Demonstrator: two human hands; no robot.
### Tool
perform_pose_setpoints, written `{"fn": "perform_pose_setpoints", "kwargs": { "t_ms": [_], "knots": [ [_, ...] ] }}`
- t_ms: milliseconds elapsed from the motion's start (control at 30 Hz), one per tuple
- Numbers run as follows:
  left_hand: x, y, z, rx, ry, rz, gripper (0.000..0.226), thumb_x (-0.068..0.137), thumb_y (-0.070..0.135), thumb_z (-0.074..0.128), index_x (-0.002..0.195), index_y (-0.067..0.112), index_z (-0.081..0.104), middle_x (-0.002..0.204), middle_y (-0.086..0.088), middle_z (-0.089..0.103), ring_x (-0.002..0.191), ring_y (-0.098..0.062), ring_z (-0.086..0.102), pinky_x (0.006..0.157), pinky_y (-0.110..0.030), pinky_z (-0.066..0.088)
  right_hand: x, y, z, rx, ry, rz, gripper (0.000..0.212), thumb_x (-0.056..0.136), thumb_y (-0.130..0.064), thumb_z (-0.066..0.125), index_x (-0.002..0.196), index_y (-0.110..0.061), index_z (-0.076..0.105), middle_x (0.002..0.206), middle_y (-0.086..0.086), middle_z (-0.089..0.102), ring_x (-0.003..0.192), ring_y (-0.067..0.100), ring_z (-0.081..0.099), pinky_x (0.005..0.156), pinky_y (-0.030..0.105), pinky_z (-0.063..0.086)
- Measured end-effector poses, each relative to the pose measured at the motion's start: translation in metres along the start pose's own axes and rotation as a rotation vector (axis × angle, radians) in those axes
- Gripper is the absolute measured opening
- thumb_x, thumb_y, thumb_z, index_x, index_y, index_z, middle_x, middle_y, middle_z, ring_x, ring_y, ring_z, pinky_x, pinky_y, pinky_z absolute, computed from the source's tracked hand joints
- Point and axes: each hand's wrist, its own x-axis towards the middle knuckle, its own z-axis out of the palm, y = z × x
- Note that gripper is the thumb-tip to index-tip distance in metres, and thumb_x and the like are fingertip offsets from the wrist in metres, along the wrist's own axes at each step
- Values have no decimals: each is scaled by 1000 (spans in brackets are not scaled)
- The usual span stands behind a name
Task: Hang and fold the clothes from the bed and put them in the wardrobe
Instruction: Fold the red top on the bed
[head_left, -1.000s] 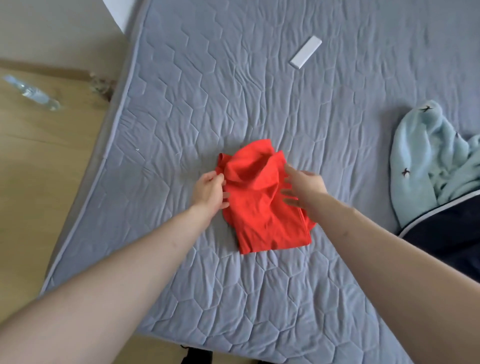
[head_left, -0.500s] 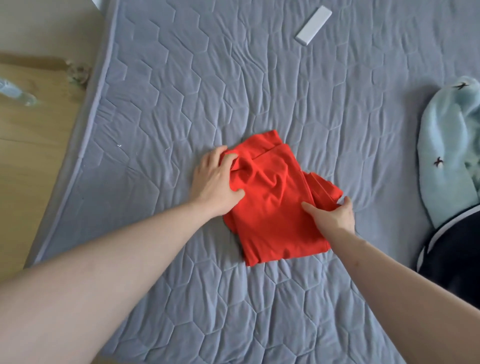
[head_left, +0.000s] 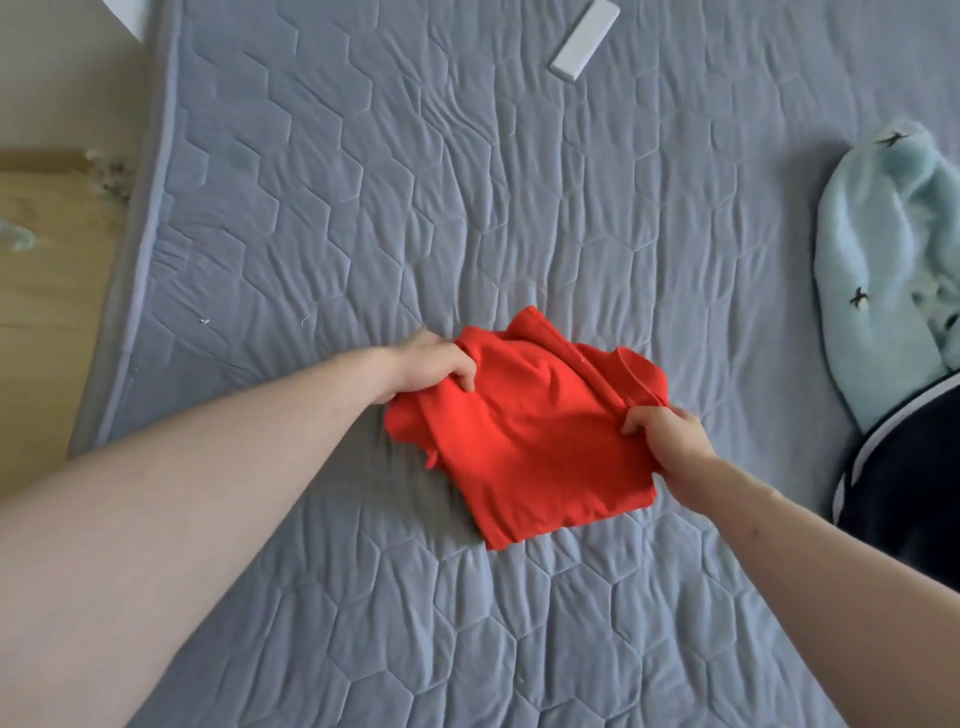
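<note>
Since half a second ago we have shifted both our grips on the red garment (head_left: 540, 441): our left hand (head_left: 434, 366), which then lay over its upper left corner, now has fingers curled into the fabric at the left edge, and our right hand (head_left: 667, 434), which sat at the lower right side, now pinches the right edge higher up, so the cloth is bunched between the two and looks partly raised off the bed (head_left: 467, 182). Taking things from largest down, the grey quilted bed carries everything we can see of the job. At its right edge the pale blue fleece garment (head_left: 883, 270) lies crumpled and unfolded, and just below it a dark navy garment (head_left: 914, 483) with white piping is likewise a heap, partly cut off by the frame. The red garment lies well apart from those two, near the middle of the mattress, already doubled into a rough small rectangle, though its top layers are rumpled. A small white flat object (head_left: 584, 39) rests near the far edge; we cannot tell what it is. By our judgement the task is early: one piece is nearly folded, at least two wait, and no wardrobe is in view, so nothing appears stored yet.
</note>
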Motion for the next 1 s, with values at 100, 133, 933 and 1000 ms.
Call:
{"fn": "perform_pose_setpoints", "kwargs": {
  "t_ms": [100,133,933,1000],
  "knots": [
    [-20,-20,5,-363,-177,-154,23,46,20,69,69,17,67,72,-10,65,56,-24,61,57,-26,49,-9,-7,-3,38,-84,76,28,44,-12,62,71,-17,54,66,6,44,54,19,37,50,25,23],
    [-23,-30,9,-378,-198,-186,33,46,19,68,78,13,69,75,-12,66,57,-26,62,58,-26,50,-9,-8,-4,-13,-126,93,32,42,-14,64,74,-16,57,72,8,47,58,20,40,52,27,26],
    [1,2,41,-40,14,-58,9,37,18,54,45,21,54,78,-2,61,75,-26,56,67,-30,44,-10,-23,20,-401,-368,168,36,52,-19,61,86,-12,68,81,14,68,68,28,58,62,28,43],
    [-1,-9,41,-30,-15,-94,24,46,20,61,68,19,70,94,-7,70,84,-30,65,76,-34,53,-12,-10,17,-426,-457,229,30,65,-19,61,92,-10,71,88,16,71,74,30,62,66,29,46]
  ]
}}
